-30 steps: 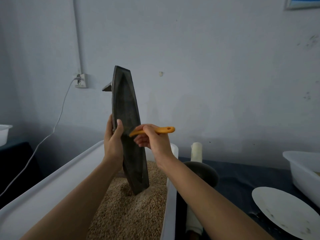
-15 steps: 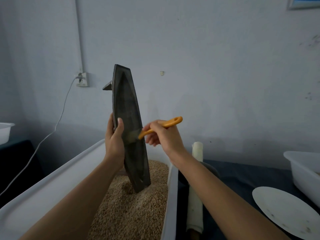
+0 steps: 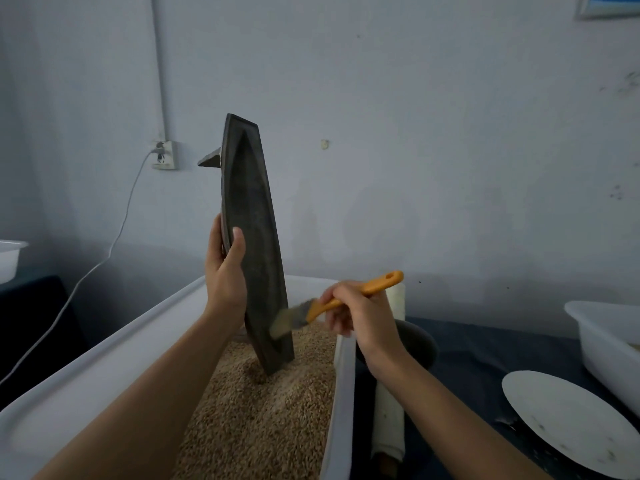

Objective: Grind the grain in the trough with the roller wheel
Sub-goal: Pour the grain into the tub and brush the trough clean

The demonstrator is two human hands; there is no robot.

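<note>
The left hand (image 3: 224, 271) grips the dark trough (image 3: 250, 237) by its left edge, thumb laid across the hollow face and fingers wrapped behind, holding it nearly upright with its lower tip pushed into the grain (image 3: 256, 417) that fills the long white tub (image 3: 104, 368). The trough stands much as it did a second ago, leaning slightly to the right at the far end of the tub. What has changed is the right hand (image 3: 356, 313): it has dropped from the middle of the trough down towards its lower end, and it pinches the orange handle of a brush (image 3: 332, 304) with fingers curled round it. The bristles now touch the trough's right edge just above the grain, where earlier they lay halfway up the hollow. The handle tilts up to the right more steeply than before. Just beyond the tub's right wall, on the dark table (image 3: 485, 355), the roller wheel (image 3: 419, 344) lies with its pale axle (image 3: 389, 427) running towards the near edge, partly hidden by the right forearm. A white plate (image 3: 568, 420) sits at the table's right side, with a white basin (image 3: 609, 337) behind it by the right edge.
</note>
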